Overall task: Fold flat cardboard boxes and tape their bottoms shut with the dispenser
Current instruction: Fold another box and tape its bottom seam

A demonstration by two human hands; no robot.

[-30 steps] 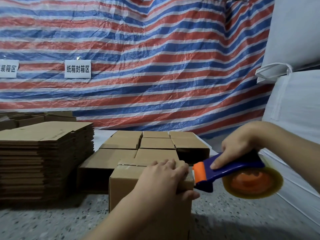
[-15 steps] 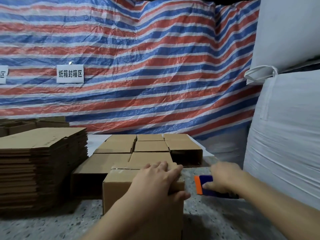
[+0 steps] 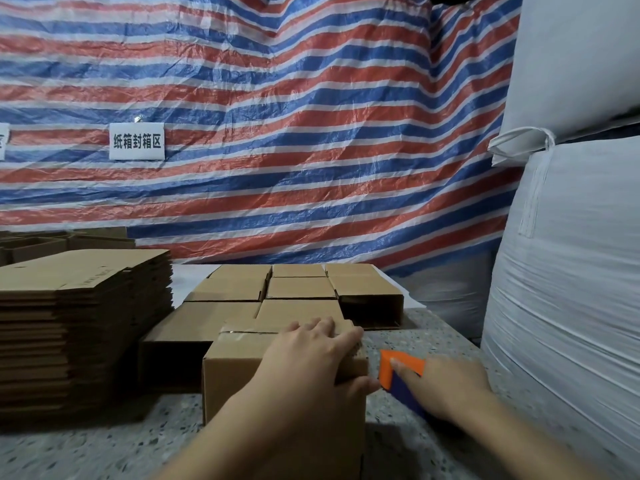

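Head view shows the box (image 3: 249, 375) standing near centre on the table (image 3: 104, 445), its taped bottom up. The left hand (image 3: 311, 362) lies on top, fingers straight, thumb down the right wall. Just right of it, the right hand (image 3: 446, 389) holds the dispenser (image 3: 401, 372) low on the table, forefinger along its body. The box is likely light, hollow and easily dented; it is best taken by opposite walls near the corners. The dispenser is rigid; it is best held by its handle.
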